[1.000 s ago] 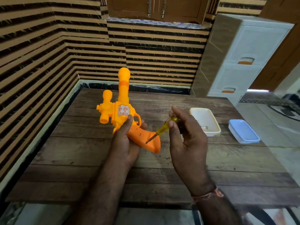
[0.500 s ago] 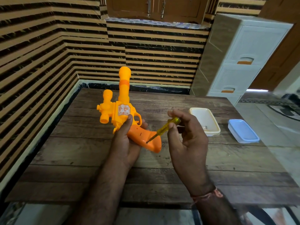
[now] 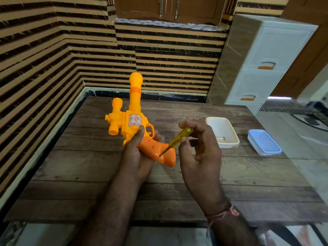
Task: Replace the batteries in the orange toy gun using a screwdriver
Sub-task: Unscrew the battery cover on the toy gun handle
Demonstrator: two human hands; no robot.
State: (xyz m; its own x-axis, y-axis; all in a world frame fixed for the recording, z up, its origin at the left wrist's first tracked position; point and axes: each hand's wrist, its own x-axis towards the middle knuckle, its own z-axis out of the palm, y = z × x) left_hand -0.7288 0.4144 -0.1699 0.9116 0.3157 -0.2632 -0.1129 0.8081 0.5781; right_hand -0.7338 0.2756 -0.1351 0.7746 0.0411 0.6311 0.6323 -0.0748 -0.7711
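Left hand (image 3: 136, 157) grips the orange toy gun (image 3: 134, 121), its sticker unreadable; right hand (image 3: 198, 150) pinches the screwdriver (image 3: 177, 140).

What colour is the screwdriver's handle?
Translucent yellow; the screwdriver shows clearly in the head view, pinched by the right hand.

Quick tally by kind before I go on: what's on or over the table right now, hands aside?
Toy gun: 1, held by the left hand
Screwdriver: 1, pinched in the right hand, tip on the gun's grip
Open cream container: 1, with a small item inside, too small to identify
Blue-lidded container: 1
Total: 4
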